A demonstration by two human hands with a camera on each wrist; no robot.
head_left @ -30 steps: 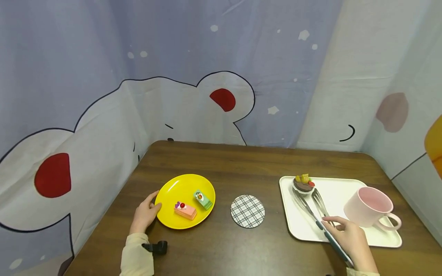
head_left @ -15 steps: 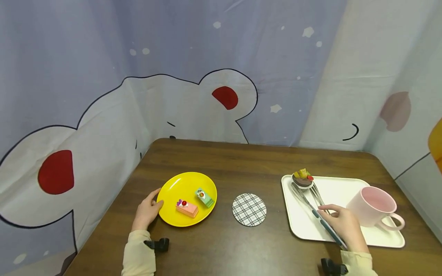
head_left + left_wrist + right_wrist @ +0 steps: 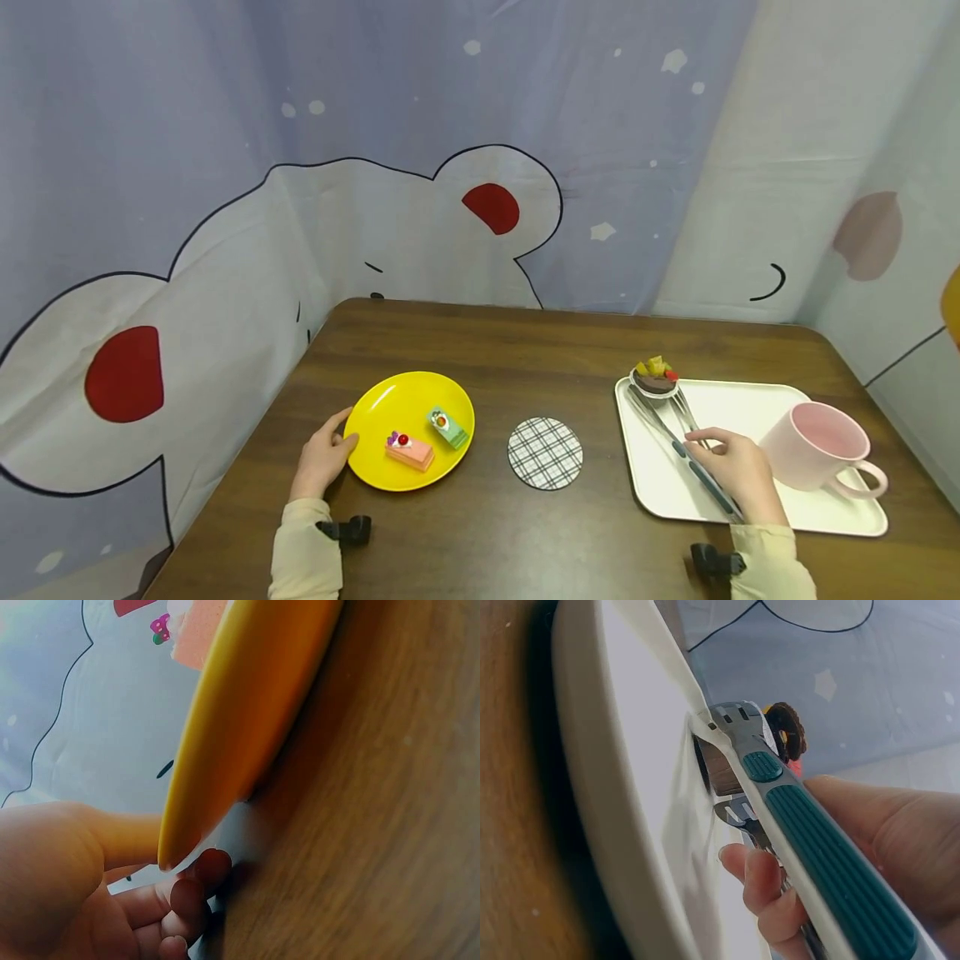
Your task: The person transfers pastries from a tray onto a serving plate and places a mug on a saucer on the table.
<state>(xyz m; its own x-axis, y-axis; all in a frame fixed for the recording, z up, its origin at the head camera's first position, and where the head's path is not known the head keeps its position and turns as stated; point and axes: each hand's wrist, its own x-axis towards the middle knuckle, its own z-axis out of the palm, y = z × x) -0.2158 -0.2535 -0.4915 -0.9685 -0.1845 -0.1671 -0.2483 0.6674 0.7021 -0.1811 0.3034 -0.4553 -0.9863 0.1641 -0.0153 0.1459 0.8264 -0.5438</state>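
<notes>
On the left, my left hand [image 3: 321, 457] grips the near-left rim of a yellow plate [image 3: 405, 396]; the thumb lies over the rim, the fingers curl under it. The plate bears a pink cake slice [image 3: 411, 452] and a green one [image 3: 449, 428]. My right hand [image 3: 738, 477] holds metal tongs with teal grips [image 3: 840, 874] over a white tray [image 3: 750, 400]. A chocolate tart [image 3: 655, 383] topped with fruit, in a white cup, sits at the tongs' tips by the tray's far-left corner. How firmly the tips hold it, I cannot tell.
Between plate and tray lies a round checked coaster [image 3: 545, 453]. A pink mug [image 3: 813, 450] stands on the tray's right side, close to my right hand. Beyond the wooden table [image 3: 487, 342] hangs a printed curtain [image 3: 600, 125].
My right hand has moved away from me and slightly left with the tongs. The tart has shifted toward the tray's far edge. My left hand still grips the plate. The view has tilted slightly.
</notes>
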